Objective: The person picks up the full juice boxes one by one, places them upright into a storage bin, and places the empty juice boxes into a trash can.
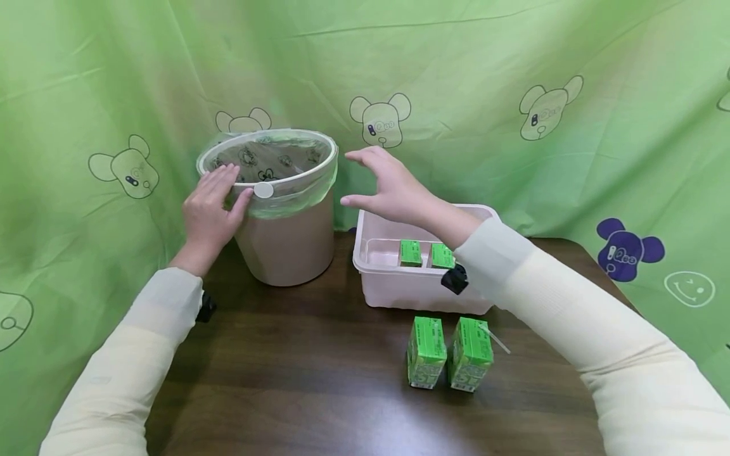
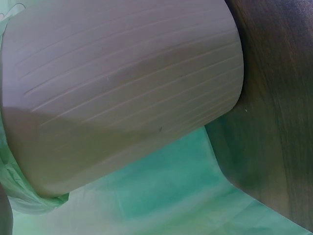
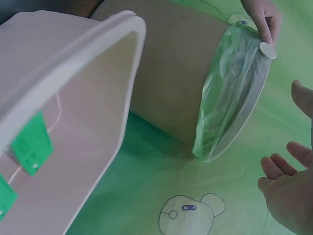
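Currently touching the rim [image 1: 302, 175] of the upright lined bin [image 1: 288, 247] on the surface [image 1: 285, 367] with the left hand [image 1: 211, 206], fingers together, thumb apart; holding the right hand [image 1: 396, 190] farther off, just right of the rim, with fingers and thumb apart, empty.

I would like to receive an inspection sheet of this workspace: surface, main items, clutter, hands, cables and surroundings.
Surface: dark wood-grain table, with glare at the near side.
Job's things: upright bin, lined with a translucent green bag folded over its rim.
Clutter: pale box with green cartons inside; two more cartons stand before it, one with a straw.
Left hand: touches the bin's rim.
Right hand: raised right of the bin, fingers and thumb apart, holding nothing.
Cables: nothing seen.
Surroundings: green cloth printed with cartoon heads.
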Action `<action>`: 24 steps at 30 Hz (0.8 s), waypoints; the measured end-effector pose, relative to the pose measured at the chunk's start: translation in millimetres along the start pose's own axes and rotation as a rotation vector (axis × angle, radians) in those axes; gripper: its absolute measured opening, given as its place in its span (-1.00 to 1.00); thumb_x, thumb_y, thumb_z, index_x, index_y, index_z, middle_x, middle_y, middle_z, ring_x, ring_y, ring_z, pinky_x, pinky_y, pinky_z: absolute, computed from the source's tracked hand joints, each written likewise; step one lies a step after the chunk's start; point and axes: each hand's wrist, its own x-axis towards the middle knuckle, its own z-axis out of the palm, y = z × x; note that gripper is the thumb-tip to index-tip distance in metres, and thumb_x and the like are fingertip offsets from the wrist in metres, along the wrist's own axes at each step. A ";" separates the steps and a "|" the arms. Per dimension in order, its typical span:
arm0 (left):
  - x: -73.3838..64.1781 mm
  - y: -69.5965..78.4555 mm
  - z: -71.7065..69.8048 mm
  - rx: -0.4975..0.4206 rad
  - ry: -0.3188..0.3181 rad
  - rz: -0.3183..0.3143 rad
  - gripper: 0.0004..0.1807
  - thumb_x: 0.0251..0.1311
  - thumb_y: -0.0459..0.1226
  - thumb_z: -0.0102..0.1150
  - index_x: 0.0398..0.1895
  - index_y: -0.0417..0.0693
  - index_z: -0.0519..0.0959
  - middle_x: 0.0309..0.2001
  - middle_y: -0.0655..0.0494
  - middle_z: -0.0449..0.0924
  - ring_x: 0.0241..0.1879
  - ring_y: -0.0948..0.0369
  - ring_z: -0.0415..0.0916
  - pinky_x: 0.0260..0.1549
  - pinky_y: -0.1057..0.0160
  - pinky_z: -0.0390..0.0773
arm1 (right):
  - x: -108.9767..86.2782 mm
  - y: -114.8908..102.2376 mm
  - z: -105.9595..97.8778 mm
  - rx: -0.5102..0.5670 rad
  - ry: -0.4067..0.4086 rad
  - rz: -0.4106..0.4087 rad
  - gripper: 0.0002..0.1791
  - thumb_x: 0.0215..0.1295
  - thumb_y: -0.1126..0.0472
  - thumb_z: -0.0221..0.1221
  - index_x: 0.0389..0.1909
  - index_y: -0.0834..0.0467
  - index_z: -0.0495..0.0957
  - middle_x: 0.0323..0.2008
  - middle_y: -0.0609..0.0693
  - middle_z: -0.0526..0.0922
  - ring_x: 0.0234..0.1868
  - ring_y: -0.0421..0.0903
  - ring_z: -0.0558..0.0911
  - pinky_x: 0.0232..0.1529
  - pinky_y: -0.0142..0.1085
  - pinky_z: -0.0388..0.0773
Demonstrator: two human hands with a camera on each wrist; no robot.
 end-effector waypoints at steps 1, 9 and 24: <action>-0.1 0.2 -0.5 0.002 -0.001 0.000 -0.50 0.26 -0.08 0.16 0.17 -0.21 0.55 0.14 -0.16 0.53 0.17 -0.08 0.46 0.30 0.07 0.28 | -4.2 1.8 -0.5 0.001 0.004 -0.007 -0.17 0.16 -0.01 0.38 0.38 0.20 0.26 0.31 0.05 0.33 0.29 -0.04 0.33 0.31 -0.18 0.25; 0.0 0.2 -1.1 0.009 -0.015 0.011 -0.48 0.29 -0.06 0.13 0.19 -0.20 0.53 0.16 -0.16 0.52 0.19 -0.08 0.46 0.31 0.08 0.27 | -36.8 10.9 -6.5 0.025 0.017 -0.032 -0.18 0.14 0.07 0.41 0.37 0.21 0.28 0.31 0.06 0.34 0.32 -0.04 0.30 0.33 -0.15 0.23; -0.1 -0.6 0.0 0.012 0.002 0.012 -0.48 0.27 -0.04 0.14 0.17 -0.20 0.55 0.14 -0.16 0.53 0.17 -0.08 0.47 0.33 0.13 0.23 | -106.4 25.4 -8.2 0.095 0.038 -0.079 -0.24 0.12 0.18 0.42 0.33 0.23 0.33 0.27 0.08 0.39 0.28 0.03 0.35 0.26 0.00 0.31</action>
